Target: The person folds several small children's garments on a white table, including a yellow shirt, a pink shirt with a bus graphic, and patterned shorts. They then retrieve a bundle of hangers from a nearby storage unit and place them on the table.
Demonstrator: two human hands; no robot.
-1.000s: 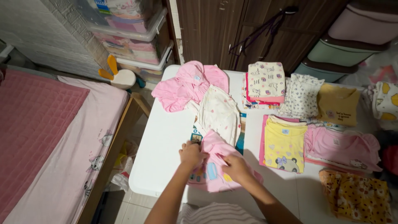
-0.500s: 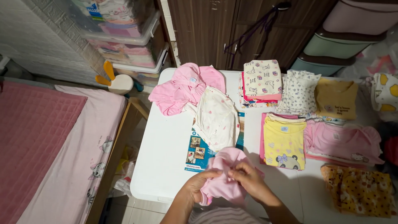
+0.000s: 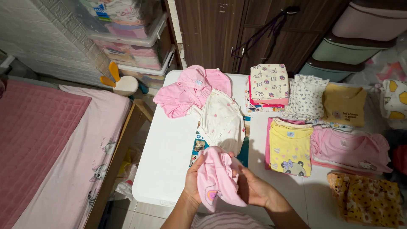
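Beside the white tabletop runs a bed with a pink quilt, and clear storage boxes are stacked by the wall beyond it. On the tabletop itself lie a loose pink garment and a cream one at the far middle, with folded piles to the person's right: a yellow shirt, a pink shirt, a mustard top and a patterned stack. Smallest and nearest is a small pink garment, lifted off the tabletop at its near edge and bunched between both hands. Its long axis runs roughly toward and away from the person, slightly tilted. The left hand cups its left side with fingers curled around the cloth; the right hand grips its right side from beneath. Both hands touch it, neither noticeably nearer.
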